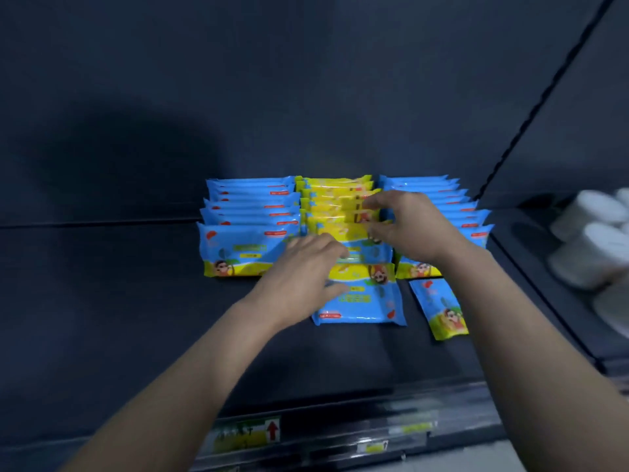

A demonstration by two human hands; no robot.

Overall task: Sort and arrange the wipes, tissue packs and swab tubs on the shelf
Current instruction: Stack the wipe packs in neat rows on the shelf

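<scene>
Three rows of wipe packs stand upright at the back of the dark shelf [136,318]: a blue row on the left [248,212], a yellow row in the middle [335,199], a blue row on the right [456,206]. A blue pack [364,301] lies flat in front of the middle row. Another blue pack [442,308] lies flat and skewed to its right. My left hand [303,277] rests with spread fingers over the flat pack's left end. My right hand [405,226] pinches the right ends of the front yellow packs.
White tissue rolls or packs [592,247] lie on the adjoining shelf section at the right, beyond a dark divider. Price labels [245,434] run along the shelf's front rail. The shelf's left half is bare dark surface.
</scene>
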